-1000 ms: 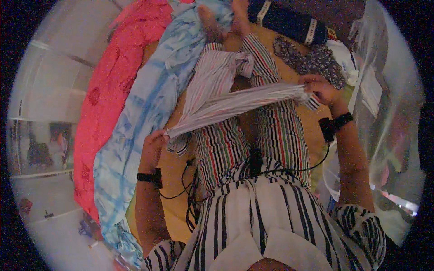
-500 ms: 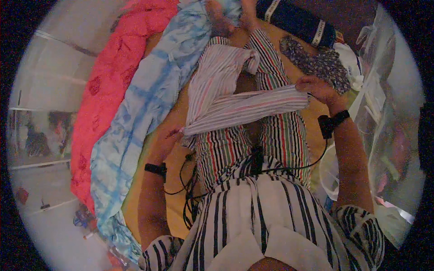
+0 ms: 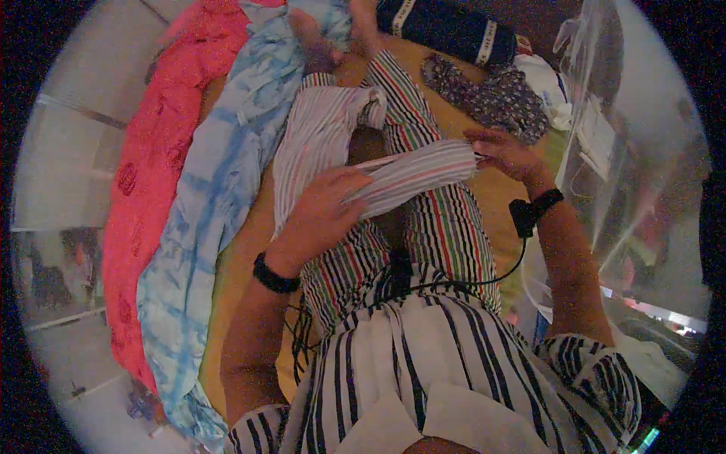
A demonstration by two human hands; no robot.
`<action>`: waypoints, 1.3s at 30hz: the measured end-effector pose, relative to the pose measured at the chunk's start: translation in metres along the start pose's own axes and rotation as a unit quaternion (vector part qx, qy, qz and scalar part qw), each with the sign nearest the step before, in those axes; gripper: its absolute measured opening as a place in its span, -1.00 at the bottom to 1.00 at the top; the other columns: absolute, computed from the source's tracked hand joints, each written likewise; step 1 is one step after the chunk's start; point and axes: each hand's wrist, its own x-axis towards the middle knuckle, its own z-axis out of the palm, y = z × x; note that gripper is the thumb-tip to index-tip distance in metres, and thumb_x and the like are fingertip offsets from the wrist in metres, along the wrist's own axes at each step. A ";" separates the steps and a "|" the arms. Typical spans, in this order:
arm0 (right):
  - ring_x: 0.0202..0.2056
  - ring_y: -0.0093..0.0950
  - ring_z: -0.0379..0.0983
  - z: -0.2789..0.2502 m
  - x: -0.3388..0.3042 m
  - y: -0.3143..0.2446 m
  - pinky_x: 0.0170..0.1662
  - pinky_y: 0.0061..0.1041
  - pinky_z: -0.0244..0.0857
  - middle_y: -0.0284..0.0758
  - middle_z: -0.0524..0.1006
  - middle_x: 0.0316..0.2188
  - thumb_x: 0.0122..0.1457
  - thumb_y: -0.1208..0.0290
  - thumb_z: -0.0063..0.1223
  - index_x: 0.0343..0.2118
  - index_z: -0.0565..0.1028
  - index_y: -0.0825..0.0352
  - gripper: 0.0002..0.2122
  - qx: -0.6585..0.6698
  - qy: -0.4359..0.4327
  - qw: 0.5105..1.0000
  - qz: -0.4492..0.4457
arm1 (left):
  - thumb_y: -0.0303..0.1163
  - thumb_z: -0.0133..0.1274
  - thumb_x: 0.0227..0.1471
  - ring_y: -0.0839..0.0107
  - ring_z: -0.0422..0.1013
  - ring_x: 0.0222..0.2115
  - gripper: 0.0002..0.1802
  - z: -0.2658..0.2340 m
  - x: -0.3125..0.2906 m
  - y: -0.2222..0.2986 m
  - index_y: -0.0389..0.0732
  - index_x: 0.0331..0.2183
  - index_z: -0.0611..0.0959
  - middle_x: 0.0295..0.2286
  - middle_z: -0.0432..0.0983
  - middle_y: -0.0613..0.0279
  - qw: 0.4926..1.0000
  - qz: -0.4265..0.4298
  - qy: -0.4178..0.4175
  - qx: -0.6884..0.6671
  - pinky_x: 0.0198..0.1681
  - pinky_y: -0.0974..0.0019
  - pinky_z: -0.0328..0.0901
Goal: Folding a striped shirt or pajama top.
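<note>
A pale garment with thin pink and grey stripes (image 3: 308, 132) lies across my lap; one part runs up along my legs, and a narrow folded band goes off to the right. My left hand (image 3: 330, 203) rests on the band's left part, fingers stretched out flat over the cloth. At the band's right end, my right hand (image 3: 508, 154) has the edge between thumb and fingers. Under the garment are my legs in multicoloured striped trousers (image 3: 454, 234). Each wrist wears a black strap.
Along the left lie a long red cloth (image 3: 147, 204) and a blue-and-white cloth (image 3: 200, 216). A dark speckled cloth (image 3: 491, 98) and a dark blue rolled bundle (image 3: 442, 30) lie at the far right. Clear plastic sheeting (image 3: 597, 151) stands at right; black cables (image 3: 302, 337) lie beside my left hip.
My left hand has moved from the garment's lower left corner up and right onto the band, opening flat. The right hand stays at the band's right end. The whole view has shifted somewhat.
</note>
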 end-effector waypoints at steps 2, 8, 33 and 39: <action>-0.13 -0.45 0.38 -0.005 -0.006 0.011 -0.04 -0.44 0.27 -0.26 0.43 -0.13 0.07 0.33 0.06 -0.04 0.34 0.42 -0.59 0.012 0.005 1.000 -0.007 | -0.40 0.05 -0.12 0.11 0.30 -0.11 -0.63 0.024 0.021 0.001 -0.22 -0.18 0.50 -0.15 0.38 0.04 0.999 0.044 -0.019 -0.019 -0.02 0.20 0.19; -0.25 -0.49 0.43 -0.013 -0.013 0.037 -0.11 -0.50 0.31 -0.30 0.49 -0.27 0.05 0.40 0.07 -0.14 0.41 0.43 -0.68 0.000 0.063 0.998 0.007 | -0.34 0.03 -0.08 0.11 0.29 -0.09 -0.62 0.068 0.074 0.018 -0.21 -0.15 0.49 -0.13 0.38 0.04 0.994 0.056 -0.079 -0.047 0.00 0.16 0.18; -0.30 -0.63 0.38 0.038 -0.040 -0.033 -0.17 -0.61 0.25 -0.44 0.50 -0.38 0.08 0.48 0.05 -0.35 0.48 0.32 -0.91 -0.040 0.093 0.976 -0.195 | -0.15 0.15 -0.18 0.09 0.37 -0.25 -0.50 0.103 0.100 0.049 -0.29 -0.23 0.51 -0.30 0.48 0.04 0.990 0.044 0.127 0.039 -0.14 0.08 0.20; -0.31 -0.63 0.39 0.048 -0.041 -0.041 -0.19 -0.61 0.27 -0.43 0.51 -0.39 0.07 0.48 0.06 -0.35 0.48 0.33 -0.90 -0.054 0.127 0.970 -0.199 | -0.13 0.15 -0.17 0.10 0.34 -0.21 -0.42 0.099 0.089 0.051 -0.27 -0.14 0.44 -0.23 0.44 0.07 0.975 0.059 0.210 0.028 -0.10 0.09 0.15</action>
